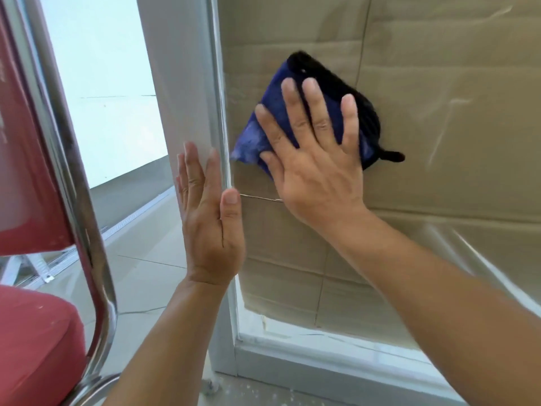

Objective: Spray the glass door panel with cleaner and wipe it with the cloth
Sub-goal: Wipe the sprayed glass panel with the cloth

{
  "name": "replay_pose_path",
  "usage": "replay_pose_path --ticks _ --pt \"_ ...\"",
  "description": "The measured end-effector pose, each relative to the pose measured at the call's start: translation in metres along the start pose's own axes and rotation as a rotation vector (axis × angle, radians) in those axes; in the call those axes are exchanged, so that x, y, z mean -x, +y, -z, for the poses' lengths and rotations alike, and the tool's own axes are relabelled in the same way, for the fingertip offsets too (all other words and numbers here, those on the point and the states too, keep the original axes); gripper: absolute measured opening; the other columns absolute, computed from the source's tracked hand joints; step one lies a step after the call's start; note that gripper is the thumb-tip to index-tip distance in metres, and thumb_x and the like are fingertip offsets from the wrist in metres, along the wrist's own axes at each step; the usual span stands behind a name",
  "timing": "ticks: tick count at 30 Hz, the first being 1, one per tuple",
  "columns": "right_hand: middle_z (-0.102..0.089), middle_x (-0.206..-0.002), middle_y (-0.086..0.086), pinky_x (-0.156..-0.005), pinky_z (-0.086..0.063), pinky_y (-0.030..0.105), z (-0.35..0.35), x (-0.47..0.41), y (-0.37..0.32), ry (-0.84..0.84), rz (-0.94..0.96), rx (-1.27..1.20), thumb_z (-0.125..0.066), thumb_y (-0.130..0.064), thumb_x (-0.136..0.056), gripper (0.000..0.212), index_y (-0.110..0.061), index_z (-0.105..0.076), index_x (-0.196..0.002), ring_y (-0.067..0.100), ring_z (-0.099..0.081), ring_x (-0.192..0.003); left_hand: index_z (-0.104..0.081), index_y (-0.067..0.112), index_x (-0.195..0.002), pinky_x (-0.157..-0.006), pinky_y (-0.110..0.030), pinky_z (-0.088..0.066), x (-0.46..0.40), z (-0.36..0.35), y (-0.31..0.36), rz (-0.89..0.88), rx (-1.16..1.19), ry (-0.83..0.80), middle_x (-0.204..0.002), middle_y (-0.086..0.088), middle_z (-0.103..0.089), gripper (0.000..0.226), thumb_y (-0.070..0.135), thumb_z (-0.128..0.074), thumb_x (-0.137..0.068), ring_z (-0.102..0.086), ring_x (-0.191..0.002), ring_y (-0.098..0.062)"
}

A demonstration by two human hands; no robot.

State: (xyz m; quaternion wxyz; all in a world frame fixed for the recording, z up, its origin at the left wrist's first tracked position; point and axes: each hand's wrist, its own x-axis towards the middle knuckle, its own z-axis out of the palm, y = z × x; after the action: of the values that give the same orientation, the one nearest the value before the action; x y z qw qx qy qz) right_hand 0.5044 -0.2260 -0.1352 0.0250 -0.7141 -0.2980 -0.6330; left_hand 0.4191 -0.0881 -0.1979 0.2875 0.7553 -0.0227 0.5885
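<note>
Right hand (pixel 314 159) spread flat, fingers fanned wide toward 12 o'clock, palm pressing a blue cloth (pixel 270 124) against the glass door panel (pixel 439 112). Cloth folded, black-edged, showing past the fingertips at 12 and 1 o'clock and past the thumb side at 9 o'clock, with a small black tab sticking out at 3 o'clock. Nothing pinched; cloth held only by flat pressure. Brown cardboard (pixel 424 171) behind the glass. Left hand (pixel 209 218) open too, fingers straight and close together, laid against the white door frame (pixel 181 83) at 8 o'clock of the cloth, thumb resting at the frame's edge beside the glass. Red chair (pixel 35 341) with a chrome tube frame at far 9 o'clock, apart from both hands.
</note>
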Motion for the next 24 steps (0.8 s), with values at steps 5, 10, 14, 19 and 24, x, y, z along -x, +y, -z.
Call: replay_pose_path --ticks 5,10,14,19,24 --pt "-0.020 -0.166 0.017 -0.120 -0.009 0.063 0.020 0.017 0.040 0.016 -0.412 0.118 -0.031 -0.049 -0.109 0.057 -0.026 -0.025 -0.161 0.038 -0.019 -0.154 -0.026 0.015 -0.154 -0.123 -0.026 -0.002 -0.013 0.006 0.017 0.085 0.058 -0.096 -0.165 0.000 -0.010 0.060 0.045 -0.021 -0.103 0.001 -0.153 -0.014" --pt "-0.021 -0.165 0.012 -0.123 -0.006 0.061 0.006 0.093 0.016 -0.098 -0.083 0.060 -0.050 -0.049 -0.103 0.059 -0.025 -0.038 -0.157 0.033 -0.020 -0.154 -0.024 0.023 -0.155 -0.119 -0.015 0.000 -0.016 0.008 0.029 0.166 0.067 -0.110 -0.162 0.013 -0.004 0.065 0.056 -0.017 -0.099 0.004 -0.152 -0.005" --pt "-0.030 -0.164 0.005 -0.124 -0.011 0.058 0.004 0.075 0.010 -0.103 0.142 0.002 -0.049 -0.050 -0.104 0.056 -0.029 -0.042 -0.154 0.027 -0.026 -0.153 -0.028 0.022 -0.155 -0.119 -0.017 0.003 -0.017 0.001 0.045 0.204 0.073 -0.095 -0.165 0.003 -0.007 0.067 0.056 -0.019 -0.098 0.007 -0.153 -0.014" --pt "-0.030 -0.164 0.010 -0.123 -0.011 0.060 0.019 0.001 0.050 0.001 -0.036 0.024 -0.040 -0.054 -0.106 0.057 -0.029 -0.037 -0.157 0.031 -0.024 -0.153 -0.034 0.023 -0.152 -0.124 -0.037 -0.009 -0.019 -0.005 0.059 0.239 0.048 -0.048 -0.165 -0.002 -0.016 0.061 0.046 -0.046 -0.097 -0.001 -0.153 -0.019" --pt "-0.030 -0.164 0.015 -0.121 -0.014 0.064 0.045 -0.009 0.125 0.068 -0.255 0.140 -0.036 -0.055 -0.106 0.059 -0.027 -0.036 -0.158 0.036 -0.025 -0.153 -0.046 0.018 -0.144 -0.120 -0.049 -0.025 -0.016 -0.010 0.070 0.168 0.013 -0.054 -0.161 -0.005 -0.026 0.058 0.029 -0.060 -0.089 -0.015 -0.152 -0.020"
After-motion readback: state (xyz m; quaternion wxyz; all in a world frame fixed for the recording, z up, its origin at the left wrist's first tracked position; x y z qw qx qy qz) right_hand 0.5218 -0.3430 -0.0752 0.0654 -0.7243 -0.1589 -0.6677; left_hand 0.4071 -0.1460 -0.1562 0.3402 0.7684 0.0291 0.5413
